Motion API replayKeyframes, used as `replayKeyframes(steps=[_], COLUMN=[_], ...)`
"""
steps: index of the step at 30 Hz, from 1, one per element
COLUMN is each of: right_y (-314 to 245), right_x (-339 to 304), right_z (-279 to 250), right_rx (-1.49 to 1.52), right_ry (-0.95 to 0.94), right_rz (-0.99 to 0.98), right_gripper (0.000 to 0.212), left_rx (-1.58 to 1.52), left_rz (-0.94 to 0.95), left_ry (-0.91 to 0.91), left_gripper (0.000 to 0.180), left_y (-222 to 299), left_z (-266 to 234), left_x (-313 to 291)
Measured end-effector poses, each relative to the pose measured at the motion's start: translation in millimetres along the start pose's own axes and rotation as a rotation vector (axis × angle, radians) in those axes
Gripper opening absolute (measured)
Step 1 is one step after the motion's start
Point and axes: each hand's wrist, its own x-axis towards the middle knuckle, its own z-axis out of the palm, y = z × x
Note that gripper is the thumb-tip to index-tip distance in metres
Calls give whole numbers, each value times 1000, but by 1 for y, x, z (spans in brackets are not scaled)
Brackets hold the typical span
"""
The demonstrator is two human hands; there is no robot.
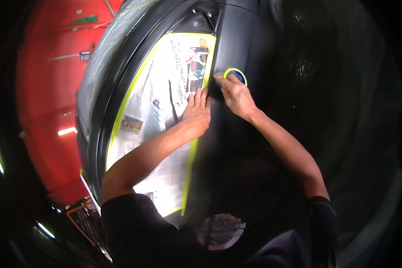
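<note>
Masking the car window with newspaper (158, 120): left hand (197, 111) lies flat on its yellow-green tape (206, 76) edge, right hand (236, 94) grips the tape roll (236, 74) just beside it, so pressing the strip down likely comes next.

Yellow-green tape (193, 156), printed newspaper (161, 116), black car panel (241, 152)

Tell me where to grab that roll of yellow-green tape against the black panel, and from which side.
Take the tape roll by its outer rim, fingers across the ring, coming from the right. It seems to lie flat against the black car panel, so only the rim offers a hold, and the right hand already touches its lower left edge. The left hand and taped newspaper crowd the left.
</note>
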Motion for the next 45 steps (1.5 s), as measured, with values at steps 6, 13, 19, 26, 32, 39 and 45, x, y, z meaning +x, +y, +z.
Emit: replayKeyframes(steps=[6, 13, 19, 26, 32, 39, 45], right_y=[20, 19, -44, -56, -76, -91, -96], right_x=[39, 61, 46, 17, 24, 48, 55], right_z=[36, -6, -25, 24, 50, 91, 91], right_rx=[-364, -132, 113, 414, 350, 470, 529], right_ry=[-307, -285, -391, -459, -438, -450, -477], right_rz=[-314, -503, -375, 102, 90, 333, 421], right_gripper=[65, 44, 25, 25, 27, 24, 21], left_rx=[-509, -1948, -1849, -1764, -1628, -1460, -1951], left_rz=[-167, -726, -1422, -1240, -1099, -1059, -1052], left_ry=[218, 777, 1559, 2122, 1873, 1989, 1937], left_gripper=[80, 37, 71, 58, 16, 16, 21], left_y=[37, 126, 124, 56, 54, 55, 123], left_z=[-2, -5, 63, 46, 55, 31, 47], left_x=[-27, -78, -106, -123, -157, -169, -120])
